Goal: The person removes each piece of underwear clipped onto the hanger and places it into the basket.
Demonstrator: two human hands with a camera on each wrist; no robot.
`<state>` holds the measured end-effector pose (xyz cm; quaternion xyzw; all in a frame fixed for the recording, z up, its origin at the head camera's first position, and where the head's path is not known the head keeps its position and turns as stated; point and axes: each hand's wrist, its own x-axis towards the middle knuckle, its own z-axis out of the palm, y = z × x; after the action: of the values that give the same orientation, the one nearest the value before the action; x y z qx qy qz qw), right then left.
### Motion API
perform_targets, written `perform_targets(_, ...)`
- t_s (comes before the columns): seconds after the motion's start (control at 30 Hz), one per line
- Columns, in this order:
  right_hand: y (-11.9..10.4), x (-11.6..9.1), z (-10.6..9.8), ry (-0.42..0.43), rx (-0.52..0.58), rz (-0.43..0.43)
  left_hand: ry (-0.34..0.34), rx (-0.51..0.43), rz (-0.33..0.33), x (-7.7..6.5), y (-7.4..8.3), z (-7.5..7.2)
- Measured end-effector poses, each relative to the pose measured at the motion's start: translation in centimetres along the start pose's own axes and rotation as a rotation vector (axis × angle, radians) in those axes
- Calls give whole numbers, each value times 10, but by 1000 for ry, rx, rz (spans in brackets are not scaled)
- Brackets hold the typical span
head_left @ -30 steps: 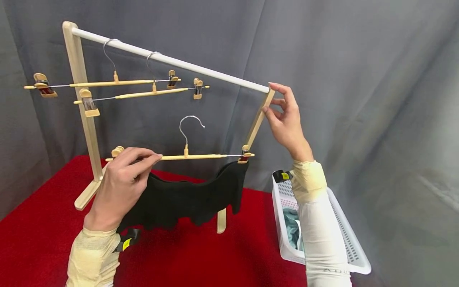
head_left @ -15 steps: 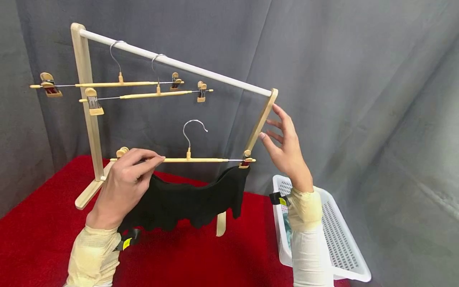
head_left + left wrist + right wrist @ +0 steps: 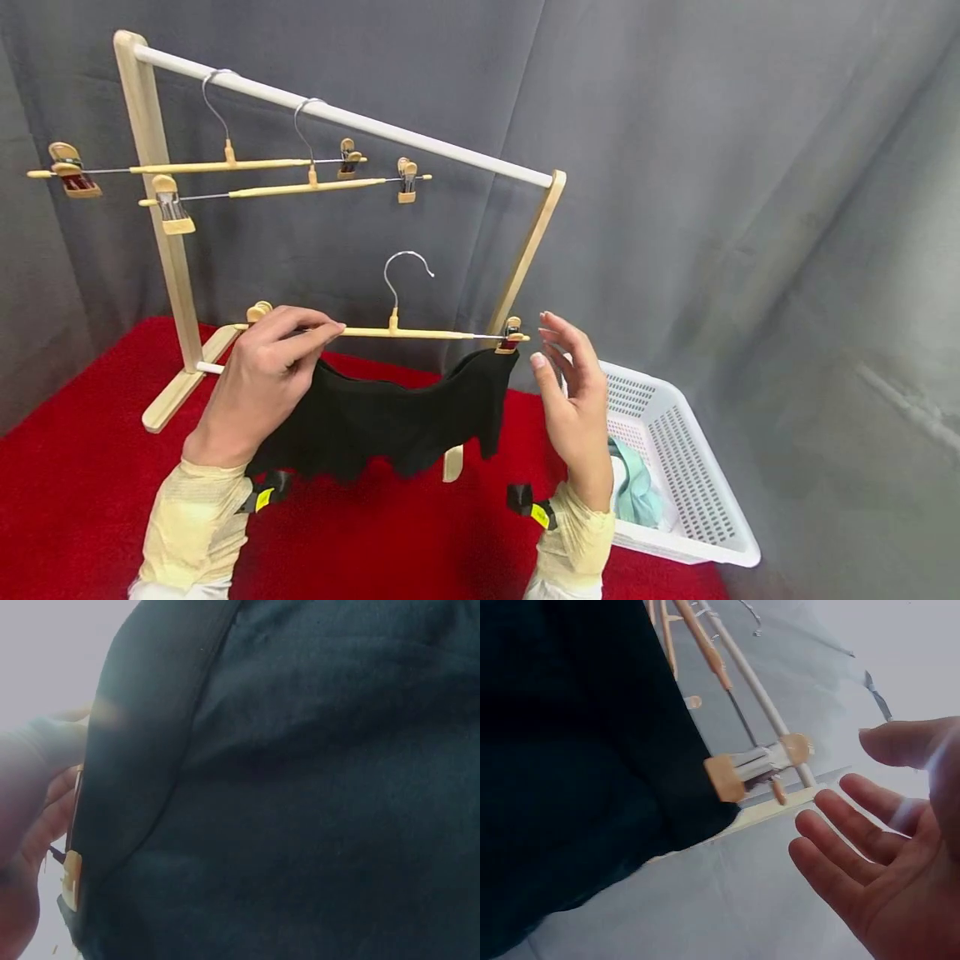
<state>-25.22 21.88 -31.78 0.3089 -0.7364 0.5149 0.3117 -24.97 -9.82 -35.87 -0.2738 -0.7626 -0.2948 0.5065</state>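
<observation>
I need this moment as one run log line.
left hand: pinches hanger; right hand: holds nothing; black garment: clipped to hanger; rack: bears two other hangers

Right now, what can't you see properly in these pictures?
Head view: the left hand hides the lower part of the left clip on the hanger it holds.
Head view: the right hand hides part of the left side of the basket.
Head view: folds hide the shape of the teal cloth.
Left wrist view: glare blurs the left hand; the edge cuts it off.
</observation>
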Motion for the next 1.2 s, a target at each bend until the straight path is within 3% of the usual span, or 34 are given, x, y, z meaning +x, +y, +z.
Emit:
perform_targets(0.33,11,-4,12,-53,-53,17,-69,-20,-11,-8,-7,9)
perform_targets(0.53,17,-7,12,-98,-159,46,-113,-35,6,-9,-7,14)
perform_targets(0.73,25,-8,11,-120,-228,31,-143,-40,-20,-12,-10,22)
perform_targets(1.0,36,-8,13,-89,-218,41,-142,-49,-33,-16,-18,36)
perform_targets(1.2,46,-10,15,-77,-213,75,-175,-49,-83,-20,-21,42)
